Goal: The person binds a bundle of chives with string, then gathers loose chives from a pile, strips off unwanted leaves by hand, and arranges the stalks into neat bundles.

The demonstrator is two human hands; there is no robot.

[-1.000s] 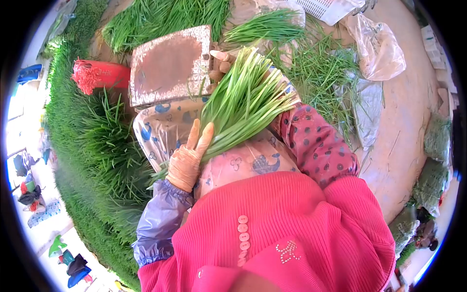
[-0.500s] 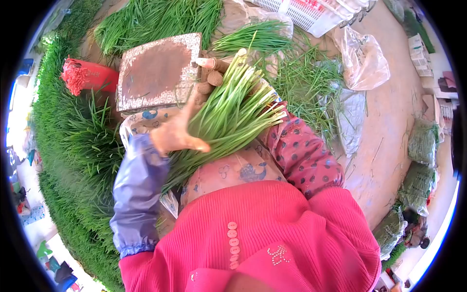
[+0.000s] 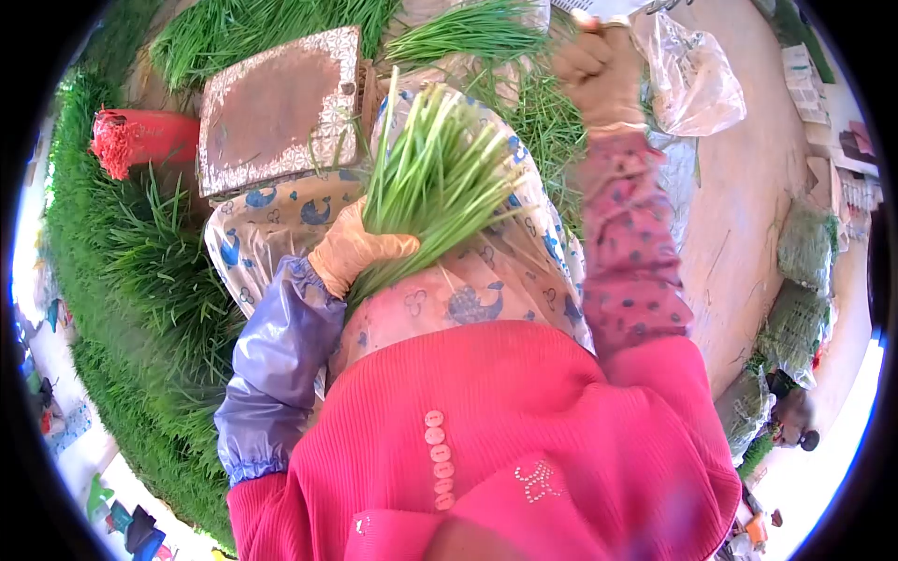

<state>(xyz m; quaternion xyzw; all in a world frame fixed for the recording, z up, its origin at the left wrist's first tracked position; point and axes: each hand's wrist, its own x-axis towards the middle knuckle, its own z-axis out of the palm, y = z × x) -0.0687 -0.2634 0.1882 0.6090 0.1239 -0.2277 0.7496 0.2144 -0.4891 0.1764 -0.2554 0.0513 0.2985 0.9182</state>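
My left hand, in a pale orange glove, is wrapped round a bunch of green chives over my lap. Their pale cut ends fan out up and to the right, and the leaf ends pass below the hand. My right hand, in a brown glove with a bare thumb tip, is raised at the upper right, away from the bunch. Its fingers are curled in; whatever may be inside them is hidden. A plastic apron with blue whale prints covers my lap beneath the bunch.
A worn square board stands ahead of my lap, with a red bundle of ties beside it. Chive piles lie behind, loose leaves to the right. A clear plastic bag sits further right; dense greenery lines the left.
My left hand has closed round the chives after being spread open over them. My right hand has let go of the bunch and moved away to the upper right.
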